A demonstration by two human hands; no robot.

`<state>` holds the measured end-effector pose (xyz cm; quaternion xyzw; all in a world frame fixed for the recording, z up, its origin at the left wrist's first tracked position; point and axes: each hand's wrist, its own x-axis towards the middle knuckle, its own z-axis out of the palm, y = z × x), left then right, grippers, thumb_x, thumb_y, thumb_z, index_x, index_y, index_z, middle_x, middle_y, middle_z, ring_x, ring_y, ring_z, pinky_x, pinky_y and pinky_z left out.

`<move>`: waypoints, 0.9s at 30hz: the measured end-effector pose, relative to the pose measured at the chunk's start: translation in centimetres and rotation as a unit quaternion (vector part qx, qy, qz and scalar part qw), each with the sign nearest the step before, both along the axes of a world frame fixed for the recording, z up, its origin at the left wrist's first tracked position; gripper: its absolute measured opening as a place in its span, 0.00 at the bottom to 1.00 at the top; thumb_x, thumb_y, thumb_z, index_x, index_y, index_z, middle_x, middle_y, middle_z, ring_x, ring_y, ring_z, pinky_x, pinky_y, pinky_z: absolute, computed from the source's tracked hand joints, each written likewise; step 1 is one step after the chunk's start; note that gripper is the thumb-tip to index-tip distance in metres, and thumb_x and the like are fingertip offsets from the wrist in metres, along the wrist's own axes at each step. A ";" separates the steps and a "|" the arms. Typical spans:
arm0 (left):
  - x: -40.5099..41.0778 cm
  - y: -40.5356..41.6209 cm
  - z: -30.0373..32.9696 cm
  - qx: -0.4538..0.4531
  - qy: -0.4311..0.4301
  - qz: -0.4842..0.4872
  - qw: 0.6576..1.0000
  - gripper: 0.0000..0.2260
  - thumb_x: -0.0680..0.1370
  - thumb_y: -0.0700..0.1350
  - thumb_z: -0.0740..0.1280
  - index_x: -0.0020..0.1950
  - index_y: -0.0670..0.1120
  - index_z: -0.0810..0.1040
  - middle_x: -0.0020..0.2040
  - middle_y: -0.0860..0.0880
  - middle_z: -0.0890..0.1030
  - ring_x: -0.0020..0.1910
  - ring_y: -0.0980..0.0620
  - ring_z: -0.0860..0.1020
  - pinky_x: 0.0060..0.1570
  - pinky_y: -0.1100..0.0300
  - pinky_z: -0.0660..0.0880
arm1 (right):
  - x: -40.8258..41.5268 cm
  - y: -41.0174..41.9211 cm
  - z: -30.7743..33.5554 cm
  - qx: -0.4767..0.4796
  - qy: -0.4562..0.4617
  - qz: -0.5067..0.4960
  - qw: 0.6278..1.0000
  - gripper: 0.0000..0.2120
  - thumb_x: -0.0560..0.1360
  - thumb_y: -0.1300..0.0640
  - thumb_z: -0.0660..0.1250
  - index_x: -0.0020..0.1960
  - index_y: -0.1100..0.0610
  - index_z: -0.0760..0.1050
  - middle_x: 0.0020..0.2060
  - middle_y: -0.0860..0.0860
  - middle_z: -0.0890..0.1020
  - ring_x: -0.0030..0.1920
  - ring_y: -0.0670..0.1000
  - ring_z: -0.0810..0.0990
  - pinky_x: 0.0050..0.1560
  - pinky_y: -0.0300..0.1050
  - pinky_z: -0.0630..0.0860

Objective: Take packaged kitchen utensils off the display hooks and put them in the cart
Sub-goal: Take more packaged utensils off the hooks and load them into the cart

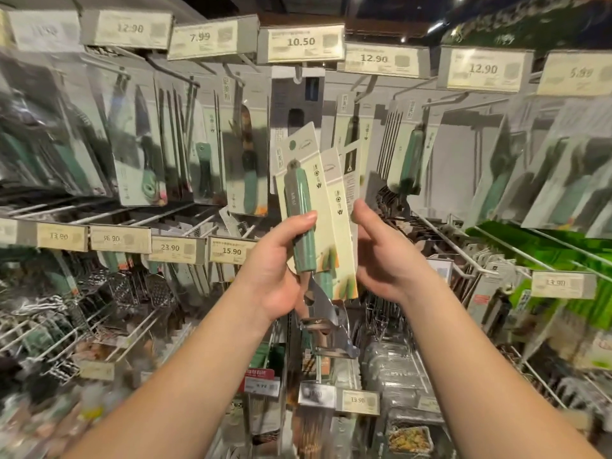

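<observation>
Head view, store display of hooks. My left hand grips a green-handled peeler on a pale cream backing card, thumb across the handle and fingers curled behind, with the steel blade end hanging below the palm. A second, matching cream-carded peeler stands just behind and to the right of the first; my right hand curls round its right edge, though I cannot tell how firmly it bears on the card. Both packs are upright, slightly tilted, and clear of the metal display hooks above, beneath the row of shelf price labels. No cart is in view. I judge these packs light and thin, the card stiff lengthwise yet easy to crease across, and the glossy face likely slippery. The blade end projects bare below the card, so it may snag or nick. The sound place to hold is the moulded handle, where the weight sits; a pinch at the card's edge alone could let the pack swing or slide.
</observation>
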<state>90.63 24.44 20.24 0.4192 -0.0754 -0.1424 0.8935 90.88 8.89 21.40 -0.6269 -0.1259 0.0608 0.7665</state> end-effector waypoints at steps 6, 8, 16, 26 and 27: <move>0.0 1.0 -0.5 0.007 0.013 -0.006 1.000 0.31 0.67 0.46 0.77 0.69 0.42 0.77 0.66 0.39 0.78 0.55 0.41 0.79 0.55 0.45 0.78 | 0.2 0.8 -0.3 0.016 0.003 -0.009 1.000 0.29 0.73 0.42 0.64 0.69 0.57 0.75 0.59 0.57 0.84 0.61 0.58 0.82 0.63 0.56 0.75; 0.0 1.5 -0.5 0.002 0.014 -0.012 1.000 0.35 0.64 0.47 0.79 0.70 0.42 0.77 0.69 0.38 0.76 0.58 0.40 0.78 0.61 0.41 0.76 | 0.5 0.9 -0.2 0.029 -0.001 -0.020 0.999 0.29 0.74 0.43 0.65 0.70 0.57 0.74 0.61 0.58 0.83 0.63 0.59 0.81 0.66 0.59 0.72; 0.4 4.3 -0.3 -0.016 0.014 0.026 0.999 0.14 0.73 0.43 0.71 0.57 0.43 0.82 0.50 0.44 0.85 0.45 0.45 0.83 0.51 0.44 0.80 | 1.3 -1.2 3.3 0.034 -0.035 -0.107 0.993 0.27 0.69 0.43 0.67 0.64 0.54 0.72 0.58 0.57 0.83 0.57 0.54 0.82 0.54 0.56 0.82; 0.6 4.3 1.8 -0.027 -0.007 0.062 0.998 0.17 0.65 0.45 0.73 0.53 0.45 0.80 0.44 0.47 0.84 0.36 0.49 0.83 0.33 0.55 0.81 | 3.0 -2.2 6.3 -0.357 -0.202 -0.410 0.815 0.40 0.73 0.34 0.69 0.77 0.51 0.60 0.68 0.50 0.73 0.61 0.50 0.76 0.55 0.47 0.74; 0.6 4.3 2.0 -0.027 -0.008 0.061 0.998 0.18 0.65 0.45 0.74 0.53 0.45 0.80 0.44 0.48 0.84 0.37 0.49 0.83 0.34 0.55 0.81 | 3.2 -2.0 6.7 -0.366 -0.206 -0.420 0.805 0.41 0.72 0.34 0.69 0.77 0.52 0.59 0.71 0.50 0.72 0.65 0.51 0.74 0.56 0.48 0.72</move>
